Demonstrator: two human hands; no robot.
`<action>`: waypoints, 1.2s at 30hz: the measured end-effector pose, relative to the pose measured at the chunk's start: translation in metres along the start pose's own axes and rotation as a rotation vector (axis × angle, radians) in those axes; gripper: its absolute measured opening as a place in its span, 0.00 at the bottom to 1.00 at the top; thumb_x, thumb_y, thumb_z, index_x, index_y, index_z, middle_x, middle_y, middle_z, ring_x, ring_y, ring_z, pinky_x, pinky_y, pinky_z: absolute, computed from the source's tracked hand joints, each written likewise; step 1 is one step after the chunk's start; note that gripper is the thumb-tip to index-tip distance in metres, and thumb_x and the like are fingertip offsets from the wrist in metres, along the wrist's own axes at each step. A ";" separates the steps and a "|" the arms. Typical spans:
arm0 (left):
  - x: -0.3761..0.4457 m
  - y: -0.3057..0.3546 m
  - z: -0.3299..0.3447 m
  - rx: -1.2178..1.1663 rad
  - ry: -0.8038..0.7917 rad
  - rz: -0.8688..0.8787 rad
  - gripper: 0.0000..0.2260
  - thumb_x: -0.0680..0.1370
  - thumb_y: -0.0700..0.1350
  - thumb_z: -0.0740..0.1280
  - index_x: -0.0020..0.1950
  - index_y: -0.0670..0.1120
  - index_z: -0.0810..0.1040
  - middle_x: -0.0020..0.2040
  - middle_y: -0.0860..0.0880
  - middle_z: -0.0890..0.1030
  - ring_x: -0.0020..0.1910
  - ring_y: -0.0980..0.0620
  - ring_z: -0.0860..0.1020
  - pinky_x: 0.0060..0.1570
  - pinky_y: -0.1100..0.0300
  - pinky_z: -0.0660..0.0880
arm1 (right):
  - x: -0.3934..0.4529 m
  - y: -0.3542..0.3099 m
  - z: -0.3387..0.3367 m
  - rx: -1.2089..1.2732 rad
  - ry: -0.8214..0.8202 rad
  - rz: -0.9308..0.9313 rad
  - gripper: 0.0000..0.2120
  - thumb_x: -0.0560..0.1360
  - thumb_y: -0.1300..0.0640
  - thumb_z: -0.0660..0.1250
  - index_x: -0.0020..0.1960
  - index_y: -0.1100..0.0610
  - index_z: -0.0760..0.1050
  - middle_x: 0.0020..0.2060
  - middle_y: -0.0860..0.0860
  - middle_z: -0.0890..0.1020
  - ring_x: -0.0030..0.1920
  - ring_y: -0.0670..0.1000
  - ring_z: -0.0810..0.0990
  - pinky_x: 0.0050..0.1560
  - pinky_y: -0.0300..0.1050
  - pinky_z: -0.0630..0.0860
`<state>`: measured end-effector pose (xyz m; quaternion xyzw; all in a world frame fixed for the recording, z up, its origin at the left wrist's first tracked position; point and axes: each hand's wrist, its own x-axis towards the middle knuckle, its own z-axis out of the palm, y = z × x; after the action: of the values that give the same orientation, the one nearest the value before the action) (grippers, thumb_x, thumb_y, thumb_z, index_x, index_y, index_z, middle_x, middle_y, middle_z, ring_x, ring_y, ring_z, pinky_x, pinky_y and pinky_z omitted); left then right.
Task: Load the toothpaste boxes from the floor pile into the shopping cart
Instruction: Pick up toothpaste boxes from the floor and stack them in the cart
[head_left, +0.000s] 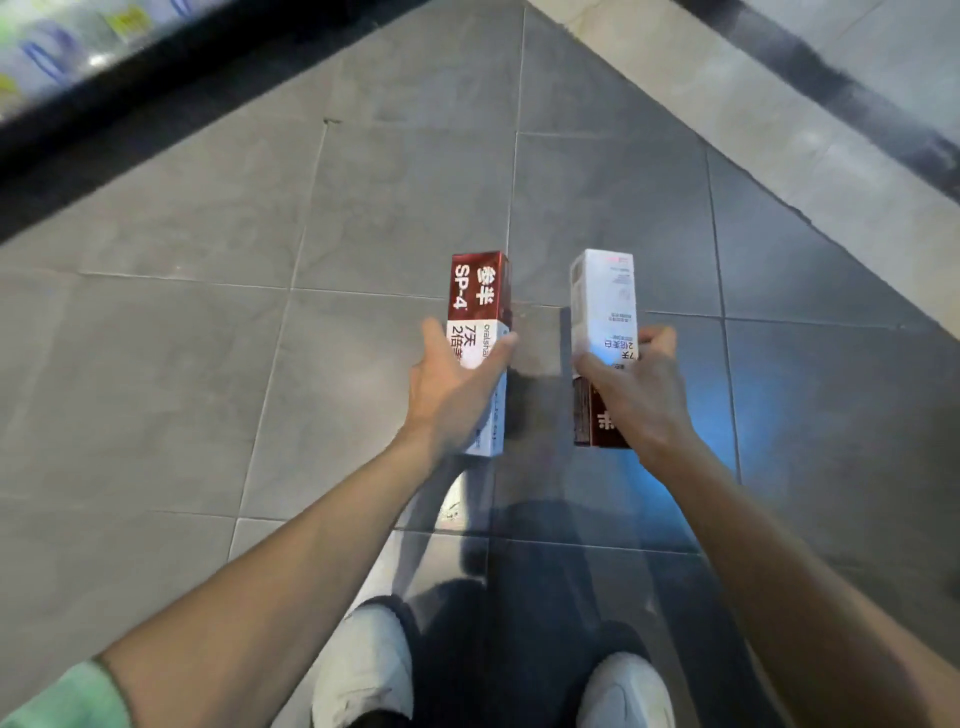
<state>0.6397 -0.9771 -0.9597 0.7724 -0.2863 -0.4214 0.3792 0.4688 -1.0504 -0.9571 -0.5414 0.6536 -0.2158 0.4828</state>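
Both of my arms reach forward over the grey tiled floor. My left hand grips a toothpaste box with its dark red end pointing away and white print "SP-4" on it. A second toothpaste box is held by my right hand; its white end points away and its dark red end sits under my palm. The two boxes lie roughly parallel, a small gap apart, above the floor. Neither the floor pile nor the shopping cart is in view.
Grey floor tiles fill the scene. A dark shelf base with blurred products runs along the upper left. A pale tile band and dark strip cross the upper right. My white shoes show below.
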 end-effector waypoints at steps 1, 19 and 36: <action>-0.002 0.016 -0.007 -0.057 0.007 0.004 0.23 0.76 0.62 0.71 0.57 0.48 0.66 0.48 0.52 0.81 0.46 0.54 0.81 0.45 0.57 0.77 | -0.008 -0.016 -0.005 0.038 -0.030 -0.003 0.24 0.73 0.53 0.76 0.59 0.54 0.64 0.47 0.47 0.82 0.44 0.48 0.83 0.46 0.49 0.80; -0.275 0.442 -0.251 -0.384 0.110 0.006 0.21 0.74 0.60 0.74 0.59 0.51 0.72 0.53 0.52 0.85 0.51 0.53 0.84 0.55 0.51 0.81 | -0.281 -0.495 -0.177 0.330 -0.296 -0.120 0.24 0.72 0.58 0.78 0.62 0.50 0.71 0.49 0.46 0.86 0.46 0.45 0.86 0.47 0.45 0.82; -0.575 0.534 -0.477 -0.627 0.842 -0.016 0.17 0.76 0.55 0.72 0.58 0.51 0.71 0.52 0.53 0.84 0.43 0.62 0.84 0.39 0.67 0.77 | -0.559 -0.705 -0.145 0.113 -1.041 -0.479 0.27 0.74 0.56 0.76 0.67 0.49 0.67 0.58 0.45 0.82 0.54 0.43 0.84 0.50 0.37 0.80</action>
<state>0.7113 -0.6675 -0.0976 0.7265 0.0364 -0.1428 0.6711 0.6657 -0.7998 -0.1034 -0.6827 0.1761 -0.0588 0.7067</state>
